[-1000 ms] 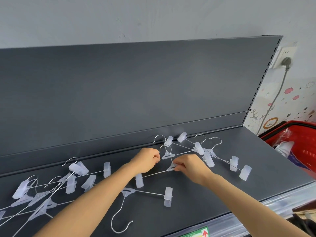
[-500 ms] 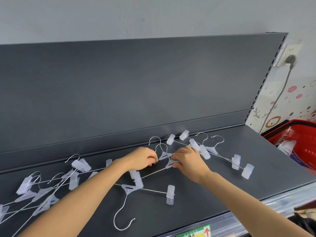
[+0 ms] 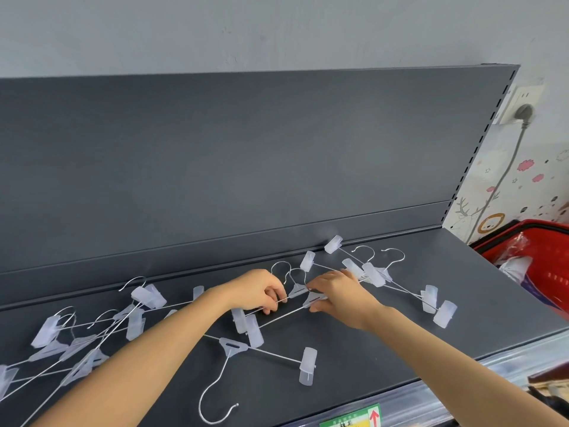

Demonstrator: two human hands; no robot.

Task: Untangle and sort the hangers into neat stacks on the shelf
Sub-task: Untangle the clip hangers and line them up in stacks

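Dark shelf [image 3: 431, 303], tangled hangers [image 3: 297, 291] at its middle, left hand [image 3: 257, 289] and right hand [image 3: 341, 295] in pinch-grips on them.

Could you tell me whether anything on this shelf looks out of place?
One clear-plastic clip hanger with a wire hook lies near the dark grey shelf's front edge, hook pointing outward, while the others' hooks face the back panel. The left heap of hangers lies crossed and tangled.

Shelf [image 3: 400, 328]: matt dark grey painted metal, smooth. Hangers [image 3: 229, 349]: thin bright wire with a metallic sheen; frosted translucent plastic clips. Basket [image 3: 551, 291], right edge of frame: glossy red plastic. Wall [image 3: 277, 32], top: matt, slightly rough.
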